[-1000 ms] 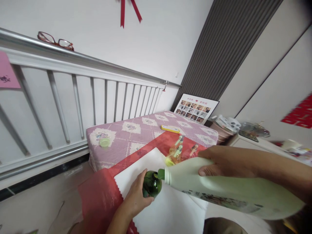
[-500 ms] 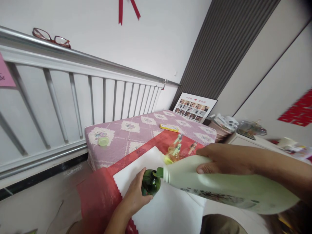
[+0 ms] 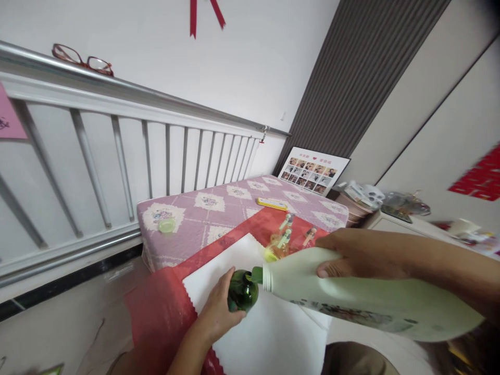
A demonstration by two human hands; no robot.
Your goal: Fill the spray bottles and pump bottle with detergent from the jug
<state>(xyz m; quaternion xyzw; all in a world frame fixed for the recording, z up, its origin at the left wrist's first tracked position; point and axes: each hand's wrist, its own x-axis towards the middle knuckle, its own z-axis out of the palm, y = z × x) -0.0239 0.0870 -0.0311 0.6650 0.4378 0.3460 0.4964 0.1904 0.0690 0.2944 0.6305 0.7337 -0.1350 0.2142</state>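
Note:
My left hand (image 3: 224, 302) is wrapped round a small dark green glass bottle (image 3: 244, 291) above a white sheet (image 3: 273, 333) with a scalloped edge. A large pale green plastic bottle (image 3: 371, 302) lies tilted on its side in the air, gripped from above by my right hand (image 3: 347, 255). Its green spout (image 3: 257, 274) rests at the mouth of the small bottle. Whether liquid is flowing I cannot make out. Just beyond the spout, several pump tops (image 3: 286, 237) with pale green heads lie on red plastic.
A red plastic sheet (image 3: 156, 307) drapes over the table's near-left edge. The purple patterned tablecloth (image 3: 187, 208) holds a pale green cap (image 3: 167, 225) and a yellow box (image 3: 272, 203). A photo board (image 3: 312, 169) leans at the back, and a white radiator (image 3: 156, 151) runs along the left.
Both hands and both bottles hold nearly the same pose. The whole view has shifted very slightly.

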